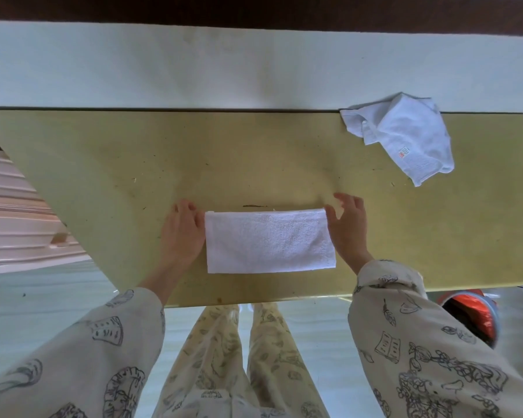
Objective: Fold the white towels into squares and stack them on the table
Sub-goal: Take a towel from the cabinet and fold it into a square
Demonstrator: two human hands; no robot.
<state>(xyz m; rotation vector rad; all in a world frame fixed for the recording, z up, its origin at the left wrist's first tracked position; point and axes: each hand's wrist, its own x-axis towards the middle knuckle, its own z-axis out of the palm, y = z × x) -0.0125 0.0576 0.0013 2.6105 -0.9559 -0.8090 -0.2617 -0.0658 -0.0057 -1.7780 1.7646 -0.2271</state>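
A white towel (269,241) lies flat on the yellow-green table (103,176), folded into a wide rectangle near the front edge. My left hand (183,233) is at its left end, thumb and fingers pinching the far left corner. My right hand (349,227) is at the right end and pinches the far right corner. A second white towel (405,137) with a small red label lies crumpled at the back right of the table, against the wall.
A pale wall (254,67) runs along the table's far edge. Pink stacked plastic items (18,215) stand left of the table. A red and blue object (471,315) sits on the floor under the table's right front edge. My legs are below the near edge.
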